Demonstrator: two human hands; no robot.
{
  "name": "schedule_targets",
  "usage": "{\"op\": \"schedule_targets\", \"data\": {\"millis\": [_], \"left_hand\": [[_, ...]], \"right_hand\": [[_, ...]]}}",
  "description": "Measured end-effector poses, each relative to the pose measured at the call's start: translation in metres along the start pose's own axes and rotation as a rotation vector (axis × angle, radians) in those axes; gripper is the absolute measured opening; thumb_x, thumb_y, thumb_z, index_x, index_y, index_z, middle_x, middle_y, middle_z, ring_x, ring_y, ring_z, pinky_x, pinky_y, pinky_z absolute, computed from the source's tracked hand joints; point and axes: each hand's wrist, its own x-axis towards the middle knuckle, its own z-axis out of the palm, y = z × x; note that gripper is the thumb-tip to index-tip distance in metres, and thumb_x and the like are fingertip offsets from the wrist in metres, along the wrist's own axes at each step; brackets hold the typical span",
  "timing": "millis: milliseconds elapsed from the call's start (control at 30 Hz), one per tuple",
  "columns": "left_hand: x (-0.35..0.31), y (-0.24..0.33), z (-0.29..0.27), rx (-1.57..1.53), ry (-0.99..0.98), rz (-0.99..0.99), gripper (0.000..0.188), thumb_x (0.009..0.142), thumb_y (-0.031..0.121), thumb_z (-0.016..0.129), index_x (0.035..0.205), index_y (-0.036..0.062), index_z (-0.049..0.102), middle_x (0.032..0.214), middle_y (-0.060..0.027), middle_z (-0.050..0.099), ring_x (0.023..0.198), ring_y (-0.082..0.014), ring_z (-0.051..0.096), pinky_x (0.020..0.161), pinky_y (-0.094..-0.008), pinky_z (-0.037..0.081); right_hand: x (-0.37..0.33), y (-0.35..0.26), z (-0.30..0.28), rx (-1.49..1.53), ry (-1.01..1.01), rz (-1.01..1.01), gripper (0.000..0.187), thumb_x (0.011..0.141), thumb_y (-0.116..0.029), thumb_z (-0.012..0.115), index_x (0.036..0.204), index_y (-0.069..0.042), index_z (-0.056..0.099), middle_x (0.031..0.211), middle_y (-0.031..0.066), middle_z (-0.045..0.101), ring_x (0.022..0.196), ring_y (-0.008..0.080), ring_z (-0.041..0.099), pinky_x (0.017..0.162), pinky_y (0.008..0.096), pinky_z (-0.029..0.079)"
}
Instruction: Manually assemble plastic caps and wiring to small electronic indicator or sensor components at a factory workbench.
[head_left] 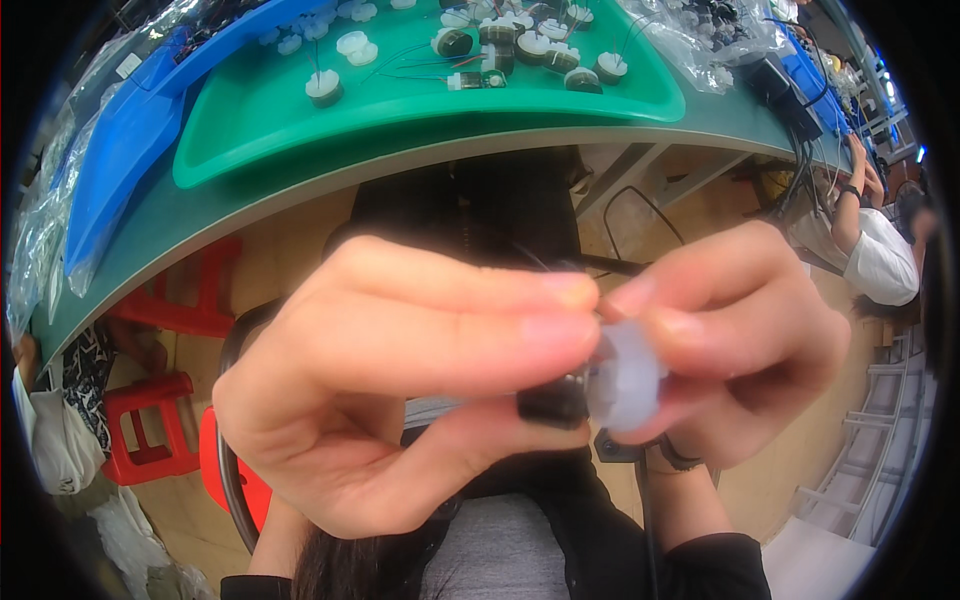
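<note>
Left hand (385,345), dark cylinder (553,403), right hand (748,345), milky plastic cap (628,385) (blurred)

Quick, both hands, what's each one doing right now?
Left hand: closed, pinching a dark cylindrical part between thumb and fingers.
Right hand: closed, fingertips gripping a translucent white round plastic piece.

Lit brightly and fairly evenly, glinting on the clear bag (700,70). Falling into dark shadow beneath the table (150,228). Blurred at the right hand (750,340) and white part (630,375). Bowed strongly toward the edges, black at the corners.
</note>
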Motion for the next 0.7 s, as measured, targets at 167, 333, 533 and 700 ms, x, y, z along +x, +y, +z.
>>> {"op": "schedule_targets", "data": {"millis": [167,333,533,700], "left_hand": [[0.0,-0.004,0.0,0.096,-0.022,0.0,0.03,0.071,-0.002,0.068,0.098,-0.0004,0.054,0.098,-0.0205,0.057,0.091,-0.0229,0.056,0.077,-0.0292,0.046],[0.0,0.005,0.001,0.16,-0.025,-0.026,0.031,0.071,-0.001,0.068,0.098,-0.0006,0.054,0.096,-0.0204,0.057,0.091,-0.024,0.056,0.076,-0.0306,0.046],[-0.001,0.007,0.0,0.266,-0.032,0.014,0.029,0.073,0.004,0.069,0.098,-0.0016,0.056,0.096,-0.021,0.057,0.087,-0.0251,0.057,0.072,-0.0314,0.046],[0.001,0.004,0.002,0.288,-0.003,0.029,0.024,0.076,0.007,0.068,0.096,-0.0027,0.058,0.094,-0.0213,0.058,0.082,-0.025,0.058,0.068,-0.0304,0.046]], "right_hand": [[-0.001,0.014,-0.012,-0.013,-0.126,-0.148,0.021,0.068,-0.011,0.076,0.08,-0.002,0.063,0.082,0.0183,0.06,0.066,0.0184,0.061,0.058,0.0212,0.048],[0.012,0.0,0.006,0.004,-0.015,-0.067,0.018,0.065,-0.003,0.075,0.078,-0.003,0.064,0.082,0.0181,0.062,0.065,0.017,0.061,0.056,0.0203,0.049],[0.013,-0.004,0.009,-0.136,0.005,-0.103,0.019,0.062,-0.006,0.078,0.076,-0.005,0.065,0.079,0.0163,0.064,0.061,0.0169,0.062,0.053,0.0203,0.049],[0.01,-0.006,0.013,-0.229,0.043,-0.095,0.017,0.06,-0.008,0.078,0.073,-0.005,0.066,0.076,0.0146,0.065,0.059,0.0164,0.061,0.051,0.0202,0.048]]}}
